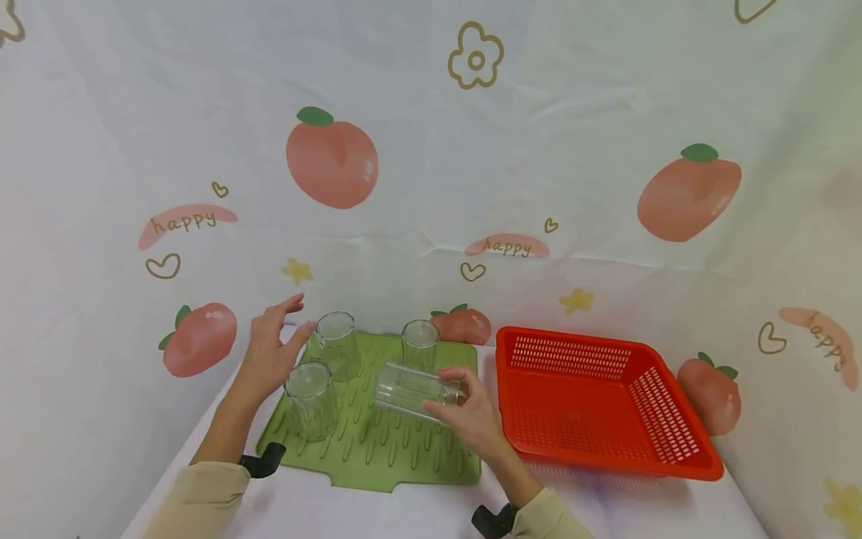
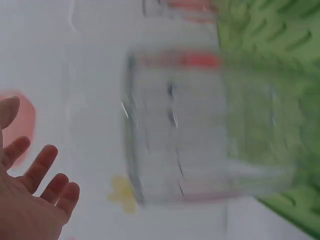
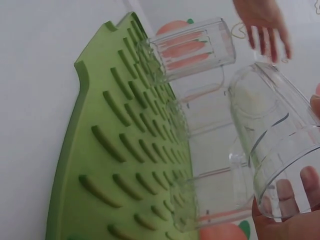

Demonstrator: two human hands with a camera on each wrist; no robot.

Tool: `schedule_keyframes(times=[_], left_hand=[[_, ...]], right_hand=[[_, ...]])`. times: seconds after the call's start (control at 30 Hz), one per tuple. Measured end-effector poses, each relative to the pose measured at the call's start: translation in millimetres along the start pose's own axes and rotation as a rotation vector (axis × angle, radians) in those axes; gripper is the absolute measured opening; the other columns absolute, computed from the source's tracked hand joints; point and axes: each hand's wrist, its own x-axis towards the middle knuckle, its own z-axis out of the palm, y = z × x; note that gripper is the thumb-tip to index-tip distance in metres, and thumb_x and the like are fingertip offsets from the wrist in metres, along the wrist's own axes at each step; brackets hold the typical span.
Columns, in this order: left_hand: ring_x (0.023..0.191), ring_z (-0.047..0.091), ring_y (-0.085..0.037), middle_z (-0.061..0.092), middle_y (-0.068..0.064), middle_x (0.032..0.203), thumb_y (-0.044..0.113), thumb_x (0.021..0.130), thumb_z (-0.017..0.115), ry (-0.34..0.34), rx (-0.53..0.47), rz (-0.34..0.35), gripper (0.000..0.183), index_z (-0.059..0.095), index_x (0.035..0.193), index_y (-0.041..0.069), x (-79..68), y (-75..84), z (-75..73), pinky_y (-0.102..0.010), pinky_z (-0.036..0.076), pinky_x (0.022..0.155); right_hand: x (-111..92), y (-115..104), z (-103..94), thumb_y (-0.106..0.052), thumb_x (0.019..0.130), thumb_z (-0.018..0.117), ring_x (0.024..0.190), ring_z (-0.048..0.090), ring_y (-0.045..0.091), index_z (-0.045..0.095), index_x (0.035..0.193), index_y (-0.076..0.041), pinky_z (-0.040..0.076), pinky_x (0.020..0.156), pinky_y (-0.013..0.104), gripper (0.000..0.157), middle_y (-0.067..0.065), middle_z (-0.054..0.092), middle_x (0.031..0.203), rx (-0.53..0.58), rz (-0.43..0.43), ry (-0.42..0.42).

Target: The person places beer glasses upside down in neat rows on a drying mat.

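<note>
Tilted onto its side over the green drying mat (image 1: 367, 468), a clear glass (image 1: 407, 389) is gripped near one end by my right hand (image 1: 474, 415). In the right wrist view the fingers of that hand curl round the glass (image 3: 265, 140). My left hand (image 1: 269, 348) is raised beside the back left glass (image 1: 340, 348), its fingers apart and holding nothing. The left wrist view shows the same hand (image 2: 37, 200) away from a blurred glass (image 2: 175, 130). Another glass (image 1: 313, 404) stands at the mat's left front, and one more (image 1: 420, 340) at the back, behind the held glass.
A red plastic basket (image 1: 687, 468) with perforated sides sits just right of the mat, close to my right hand. Behind the table (image 1: 303, 509) hangs a white cloth (image 1: 417, 150) printed with fruit and flowers.
</note>
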Motion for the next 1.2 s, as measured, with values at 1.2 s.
schedule_keyframes(times=[1.2], left_hand=[[0.121,0.059,-0.031,0.047,-0.012,0.152,0.037,0.096,0.072,-0.421,-0.342,-0.171,0.063,0.045,0.152,0.028,-32.8,34.1,102.6,-0.034,0.06,0.082]], right_hand=[[-2.5,4.1,-3.2,-0.011,0.088,0.08,0.114,0.058,0.027,0.052,0.13,-0.012,0.061,0.085,0.028,0.051,0.015,0.054,0.137,0.023,0.011,-0.078]])
